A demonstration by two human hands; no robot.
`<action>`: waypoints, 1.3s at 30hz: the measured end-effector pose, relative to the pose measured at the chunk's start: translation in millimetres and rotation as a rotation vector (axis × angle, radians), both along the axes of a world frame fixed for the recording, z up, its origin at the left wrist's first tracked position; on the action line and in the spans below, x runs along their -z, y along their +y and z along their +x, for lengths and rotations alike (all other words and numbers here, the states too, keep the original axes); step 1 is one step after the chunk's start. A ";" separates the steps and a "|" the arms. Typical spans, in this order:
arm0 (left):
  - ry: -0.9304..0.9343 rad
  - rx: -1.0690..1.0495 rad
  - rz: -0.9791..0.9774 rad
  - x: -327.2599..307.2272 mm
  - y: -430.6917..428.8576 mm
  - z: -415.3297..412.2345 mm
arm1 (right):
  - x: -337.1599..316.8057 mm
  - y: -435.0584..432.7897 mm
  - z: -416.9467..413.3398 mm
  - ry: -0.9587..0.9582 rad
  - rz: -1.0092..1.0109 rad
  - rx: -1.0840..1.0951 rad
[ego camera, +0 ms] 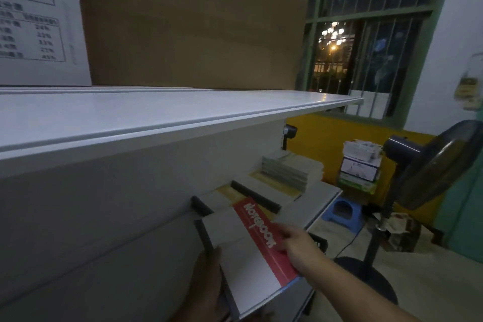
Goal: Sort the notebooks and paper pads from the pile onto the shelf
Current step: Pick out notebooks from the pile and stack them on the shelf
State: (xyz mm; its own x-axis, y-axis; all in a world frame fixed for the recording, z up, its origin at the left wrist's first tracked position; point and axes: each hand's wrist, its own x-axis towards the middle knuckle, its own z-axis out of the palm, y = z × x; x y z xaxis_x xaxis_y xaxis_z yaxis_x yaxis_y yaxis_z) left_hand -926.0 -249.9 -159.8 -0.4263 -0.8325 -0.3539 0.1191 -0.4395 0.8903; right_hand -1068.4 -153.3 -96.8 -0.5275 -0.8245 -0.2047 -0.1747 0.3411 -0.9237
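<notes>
**Notebook held in both hands over the shelf**

The notebook (240, 256) lay flat between two grips. The left hand (206, 287) clasped its dark spine edge, thumb on the white cover. The right hand (295, 246) held the opposite edge, fingers curled onto the red band; its thumb was hidden. Just beyond the grips, more notebook stacks (285, 172) lay on the shelf (326, 197). A fan (439, 165) stood right of the right hand.

Dim indoor light is leaving the shelf (156, 123) underside shadowed; lamps are glaring through the window (337, 44), edges are bending, blurring.
</notes>
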 end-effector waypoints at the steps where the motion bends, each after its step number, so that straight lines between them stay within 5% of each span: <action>1: -0.049 -0.001 -0.043 4.0 -8.6 -9.4 | 1.9 -10.0 -15.0 0.008 -0.007 0.008; 11: -0.358 -0.235 -0.345 -15.4 -50.2 -87.6 | 18.9 -116.0 -122.2 0.282 0.046 -0.188; 16: -0.821 -0.033 -0.596 13.9 -48.7 -94.0 | 29.1 -158.9 -132.8 0.529 0.090 -0.340; 20: -1.001 0.000 -0.686 24.2 -43.4 -95.8 | 43.3 -179.8 -126.4 0.700 0.152 -0.426; 29: -0.950 -0.065 -0.744 41.0 -50.9 -95.3 | 62.6 -189.1 -115.2 0.976 0.225 -0.470; 32: -0.921 -0.059 -0.741 42.3 -49.7 -95.9 | 67.3 -183.1 -116.0 0.905 0.134 -0.409; 36: -0.959 -0.036 -0.716 34.8 -47.2 -98.3 | 77.8 -175.1 -115.9 1.071 -0.251 -0.312; 39: -0.870 0.039 -0.632 20.0 -46.3 -96.5 | 62.0 -167.4 -112.2 1.020 -0.137 -0.376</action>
State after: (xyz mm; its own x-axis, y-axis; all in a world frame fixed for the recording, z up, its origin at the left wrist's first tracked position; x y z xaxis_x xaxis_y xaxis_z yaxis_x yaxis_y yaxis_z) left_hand -1022.4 -296.2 -179.8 -0.2664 -0.9621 -0.0588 -0.6691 0.1407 0.7298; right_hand -1180.5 -320.7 -158.9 -0.1062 -0.9507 0.2913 -0.9502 0.0107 -0.3114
